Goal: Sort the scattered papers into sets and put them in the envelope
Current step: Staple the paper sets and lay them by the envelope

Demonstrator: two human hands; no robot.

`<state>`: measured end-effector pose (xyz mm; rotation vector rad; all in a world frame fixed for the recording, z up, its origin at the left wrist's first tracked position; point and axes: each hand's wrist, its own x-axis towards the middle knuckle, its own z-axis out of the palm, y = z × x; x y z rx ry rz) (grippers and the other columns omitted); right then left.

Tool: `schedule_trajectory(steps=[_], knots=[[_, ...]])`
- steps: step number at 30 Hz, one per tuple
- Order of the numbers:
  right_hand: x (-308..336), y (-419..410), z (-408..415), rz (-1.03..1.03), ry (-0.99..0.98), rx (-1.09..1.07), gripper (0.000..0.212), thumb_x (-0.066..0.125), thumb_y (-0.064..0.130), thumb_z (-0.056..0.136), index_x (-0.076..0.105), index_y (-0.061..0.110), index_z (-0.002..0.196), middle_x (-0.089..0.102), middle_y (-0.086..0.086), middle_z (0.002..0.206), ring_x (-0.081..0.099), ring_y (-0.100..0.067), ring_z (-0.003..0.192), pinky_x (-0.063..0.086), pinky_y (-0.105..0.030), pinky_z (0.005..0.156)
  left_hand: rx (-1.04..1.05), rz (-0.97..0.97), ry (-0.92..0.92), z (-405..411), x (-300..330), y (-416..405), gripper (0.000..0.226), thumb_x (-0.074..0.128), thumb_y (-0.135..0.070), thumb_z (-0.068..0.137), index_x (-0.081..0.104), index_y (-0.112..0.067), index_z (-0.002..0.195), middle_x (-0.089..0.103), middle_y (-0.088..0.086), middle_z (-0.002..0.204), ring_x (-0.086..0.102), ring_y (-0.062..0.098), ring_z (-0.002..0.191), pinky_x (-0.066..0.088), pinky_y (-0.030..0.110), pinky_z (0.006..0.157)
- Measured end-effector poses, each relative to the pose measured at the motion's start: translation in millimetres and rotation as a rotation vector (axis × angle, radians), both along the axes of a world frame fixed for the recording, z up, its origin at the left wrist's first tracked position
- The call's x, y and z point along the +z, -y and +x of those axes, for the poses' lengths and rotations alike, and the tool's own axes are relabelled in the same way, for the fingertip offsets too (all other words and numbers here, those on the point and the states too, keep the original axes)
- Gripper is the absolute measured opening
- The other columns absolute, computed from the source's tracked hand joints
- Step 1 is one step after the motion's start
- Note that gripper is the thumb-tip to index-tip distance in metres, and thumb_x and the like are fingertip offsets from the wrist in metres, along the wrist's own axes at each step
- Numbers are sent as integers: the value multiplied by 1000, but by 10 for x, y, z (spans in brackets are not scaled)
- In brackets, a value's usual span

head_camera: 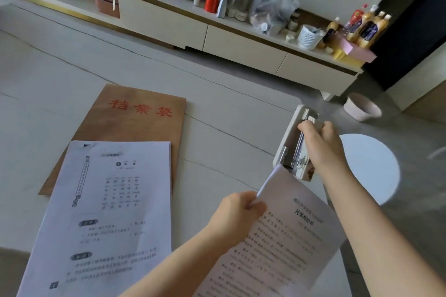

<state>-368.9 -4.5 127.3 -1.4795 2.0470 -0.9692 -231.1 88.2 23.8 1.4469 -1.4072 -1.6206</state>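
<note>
Head view: left hand (237, 210) pinches the paper set (284, 231); right hand (319, 142) grips the stapler (293, 144) at its corner.

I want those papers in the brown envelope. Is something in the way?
Yes. The other paper set lies over the envelope's near end. The held papers are in the left hand, their corner in the stapler gripped by the right hand.

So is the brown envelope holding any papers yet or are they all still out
Cannot tell what's inside. The envelope lies flat; one set rests on its lower end, another is at the stapler.
</note>
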Motion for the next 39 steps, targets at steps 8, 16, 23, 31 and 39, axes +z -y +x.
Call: schedule_trajectory(steps=[8,16,23,31,39], knots=[[-53,-10,-14,-13,65,18,29,50,32,84,46,7,98,57,-2,84,59,-30,89,50,-45,79,-16,-36,47,-75,-21,29,24,49,-26,94,59,-5,91,68,19,94,66,27,79,54,45,78],[-91,-30,91,-90,149,16,26,51,27,84,43,14,106,57,6,84,60,-26,89,51,-47,83,-46,-50,68,-67,28,7,24,49,-26,96,61,-6,94,70,16,97,67,32,88,54,43,79],[-89,-16,139,-80,156,26,20,52,30,84,51,14,97,62,1,85,61,-25,87,52,-43,82,-23,-57,45,-36,51,-17,24,50,-25,95,61,-4,93,69,18,95,67,32,85,54,41,77],[-71,1,144,-125,272,-59,29,50,35,78,50,14,98,62,-2,88,61,-26,89,52,-47,82,66,22,-68,34,16,20,22,52,-29,94,63,-10,93,71,14,95,68,32,87,55,48,84],[-153,33,275,-98,229,-9,23,51,30,86,50,11,98,58,3,82,57,-14,74,44,-29,59,61,-12,-1,48,32,31,25,50,-30,94,60,-7,93,69,17,96,67,34,87,53,47,82]])
